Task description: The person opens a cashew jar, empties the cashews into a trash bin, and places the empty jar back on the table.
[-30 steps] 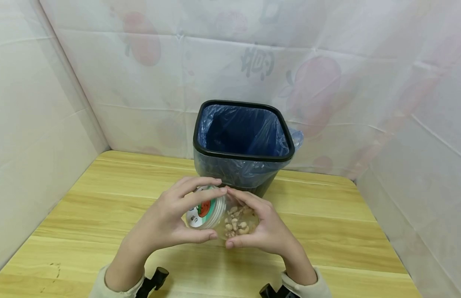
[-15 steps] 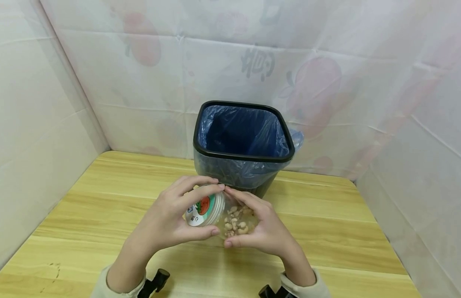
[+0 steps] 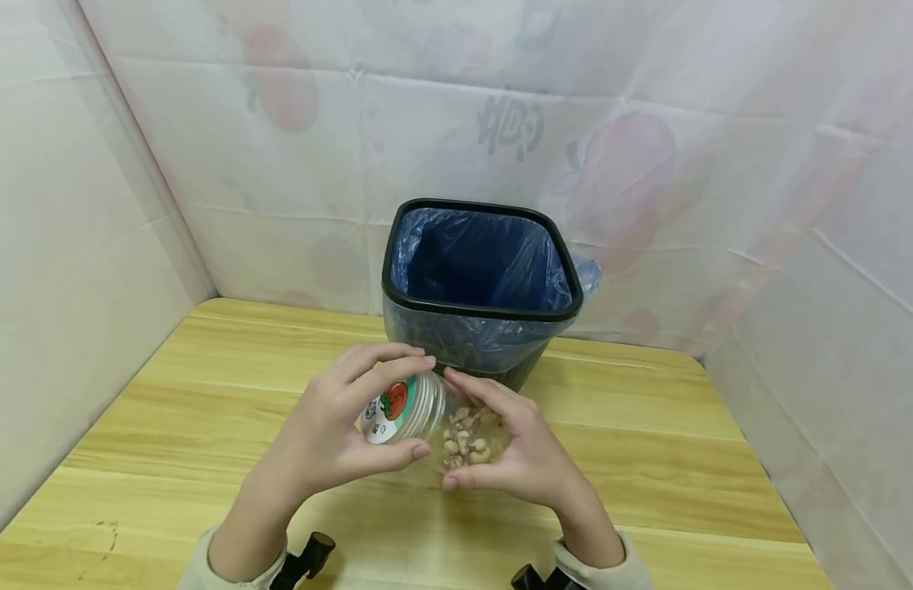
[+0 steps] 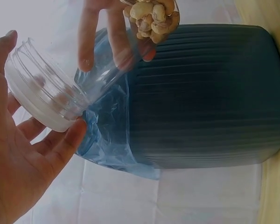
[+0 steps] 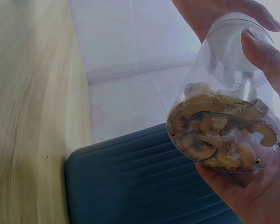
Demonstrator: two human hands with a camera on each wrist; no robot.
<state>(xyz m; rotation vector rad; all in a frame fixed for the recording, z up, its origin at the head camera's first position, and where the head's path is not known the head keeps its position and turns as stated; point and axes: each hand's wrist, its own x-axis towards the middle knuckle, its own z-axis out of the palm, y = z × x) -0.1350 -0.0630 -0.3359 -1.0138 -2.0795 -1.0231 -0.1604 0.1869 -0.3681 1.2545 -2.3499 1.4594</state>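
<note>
A clear plastic jar [image 5: 196,77] of cashews [image 5: 224,149] is held up in front of the bin, lying tilted between both hands. My right hand [image 3: 530,447] grips the jar's body, its thumb on the near side and its fingers on the far side. On the left, my left hand [image 3: 327,426] holds the round lid [image 3: 388,412], which carries a tomato picture on a white and green label. Its thumb and fingers curve around the lid's edge. In the left wrist view, clear threaded rings [image 4: 53,74] show beside the lid's white rim. The nuts are gathered toward the jar's bottom end.
A dark bin [image 3: 486,313] with a blue plastic liner [image 3: 556,279] stands at the back of the wooden table [image 3: 228,393], just beyond the hands. Pale printed cloth [image 3: 464,123] hangs behind the table and along its sides.
My left hand has shifted slightly left with the lid, and more of the clear rings shows between lid and jar. My right hand has stayed nearly still on the jar.
</note>
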